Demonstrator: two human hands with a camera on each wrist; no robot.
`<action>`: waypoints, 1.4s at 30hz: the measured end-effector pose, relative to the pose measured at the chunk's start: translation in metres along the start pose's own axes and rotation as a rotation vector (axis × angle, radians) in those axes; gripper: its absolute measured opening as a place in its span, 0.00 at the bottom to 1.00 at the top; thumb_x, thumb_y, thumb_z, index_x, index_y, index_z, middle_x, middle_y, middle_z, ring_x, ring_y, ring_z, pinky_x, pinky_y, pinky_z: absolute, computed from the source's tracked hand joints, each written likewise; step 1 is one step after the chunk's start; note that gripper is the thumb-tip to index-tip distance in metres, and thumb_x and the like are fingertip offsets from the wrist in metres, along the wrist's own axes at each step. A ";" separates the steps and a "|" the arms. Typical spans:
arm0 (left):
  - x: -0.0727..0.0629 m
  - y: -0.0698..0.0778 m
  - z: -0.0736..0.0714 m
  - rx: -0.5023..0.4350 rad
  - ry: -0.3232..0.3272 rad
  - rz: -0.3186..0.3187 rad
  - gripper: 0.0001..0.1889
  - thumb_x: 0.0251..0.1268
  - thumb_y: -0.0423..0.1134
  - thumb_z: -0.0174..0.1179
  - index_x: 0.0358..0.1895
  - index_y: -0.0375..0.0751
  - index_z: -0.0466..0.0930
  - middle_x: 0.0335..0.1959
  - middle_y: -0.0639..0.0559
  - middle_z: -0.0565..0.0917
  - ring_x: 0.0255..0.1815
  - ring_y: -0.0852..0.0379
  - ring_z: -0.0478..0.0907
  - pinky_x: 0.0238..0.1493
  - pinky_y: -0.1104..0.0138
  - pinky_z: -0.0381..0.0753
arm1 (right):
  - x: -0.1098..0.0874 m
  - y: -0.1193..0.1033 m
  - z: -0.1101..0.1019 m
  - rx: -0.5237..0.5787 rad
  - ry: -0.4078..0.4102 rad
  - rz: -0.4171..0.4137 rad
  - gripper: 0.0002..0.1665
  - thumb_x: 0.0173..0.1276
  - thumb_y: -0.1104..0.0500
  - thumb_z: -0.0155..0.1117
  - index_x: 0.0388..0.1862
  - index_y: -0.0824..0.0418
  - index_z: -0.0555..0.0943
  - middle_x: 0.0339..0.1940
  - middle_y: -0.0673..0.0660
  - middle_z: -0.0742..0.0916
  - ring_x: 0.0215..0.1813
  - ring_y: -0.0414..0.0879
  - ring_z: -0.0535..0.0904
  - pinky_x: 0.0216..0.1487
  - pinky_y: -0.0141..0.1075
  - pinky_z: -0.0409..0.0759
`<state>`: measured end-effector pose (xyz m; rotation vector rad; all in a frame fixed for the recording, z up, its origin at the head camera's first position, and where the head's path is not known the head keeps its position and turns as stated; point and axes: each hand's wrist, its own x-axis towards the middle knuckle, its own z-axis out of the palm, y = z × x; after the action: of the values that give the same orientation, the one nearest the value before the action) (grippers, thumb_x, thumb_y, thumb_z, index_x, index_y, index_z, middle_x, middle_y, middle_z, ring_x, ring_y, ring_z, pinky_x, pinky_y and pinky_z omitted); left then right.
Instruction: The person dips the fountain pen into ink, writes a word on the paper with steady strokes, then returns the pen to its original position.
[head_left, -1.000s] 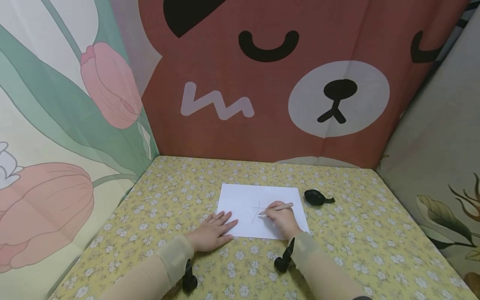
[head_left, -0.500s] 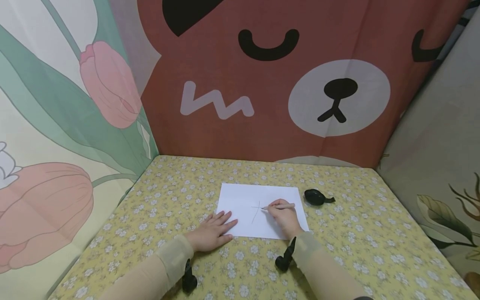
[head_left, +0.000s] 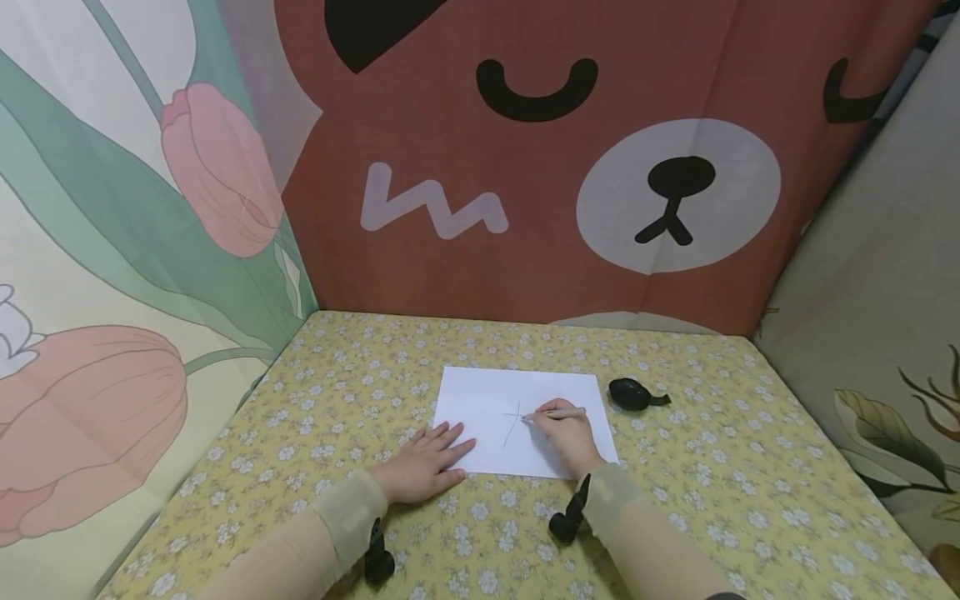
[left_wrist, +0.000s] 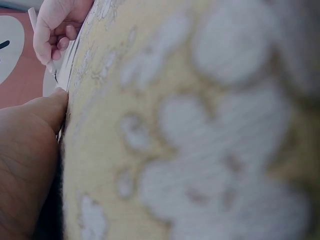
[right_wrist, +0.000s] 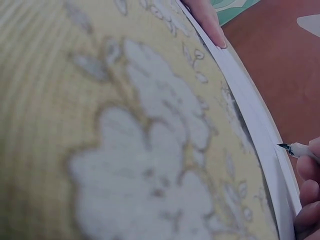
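Note:
A white sheet of paper [head_left: 480, 396] lies on the flowered tablecloth, with a few thin crossing lines near its middle. My right hand [head_left: 566, 437] pinches a slim, pale pencil [head_left: 576, 412] over the right half of the sheet. The pencil's dark point [right_wrist: 283, 146] is right at the paper, beside the drawn lines. My left hand [head_left: 423, 465] rests with spread fingers on the sheet's lower left corner. Its thumb [left_wrist: 52, 107] shows at the paper's edge in the left wrist view.
A small black pouch-like object [head_left: 630, 395] with a short tail lies right of the paper. Yellow floral cloth [head_left: 360, 375] covers the table. A brown bear-print backdrop [head_left: 450, 275] stands behind, with printed fabric walls on both sides.
My right hand has shifted the pencil point slightly up and right from the slanted line towards the crossing, then barely moved. The left hand has stayed in place.

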<state>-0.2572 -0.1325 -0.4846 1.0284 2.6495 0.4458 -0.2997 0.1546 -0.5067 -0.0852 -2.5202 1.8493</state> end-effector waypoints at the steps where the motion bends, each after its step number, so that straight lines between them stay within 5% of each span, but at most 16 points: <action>1: 0.000 0.000 0.000 -0.002 -0.001 -0.002 0.31 0.77 0.57 0.38 0.78 0.55 0.49 0.79 0.49 0.42 0.78 0.46 0.37 0.73 0.44 0.38 | 0.000 0.000 0.000 -0.002 0.001 0.000 0.07 0.63 0.56 0.67 0.35 0.59 0.83 0.31 0.56 0.82 0.30 0.49 0.74 0.34 0.37 0.72; 42: 0.000 -0.002 0.001 0.012 -0.003 -0.008 0.31 0.77 0.59 0.37 0.78 0.57 0.48 0.79 0.51 0.42 0.78 0.47 0.36 0.73 0.45 0.38 | -0.001 0.000 -0.002 -0.075 -0.002 -0.021 0.06 0.60 0.58 0.67 0.29 0.59 0.82 0.24 0.55 0.80 0.28 0.49 0.73 0.34 0.38 0.71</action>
<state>-0.2582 -0.1335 -0.4865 1.0209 2.6556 0.4268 -0.2985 0.1569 -0.5059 -0.0569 -2.5812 1.7490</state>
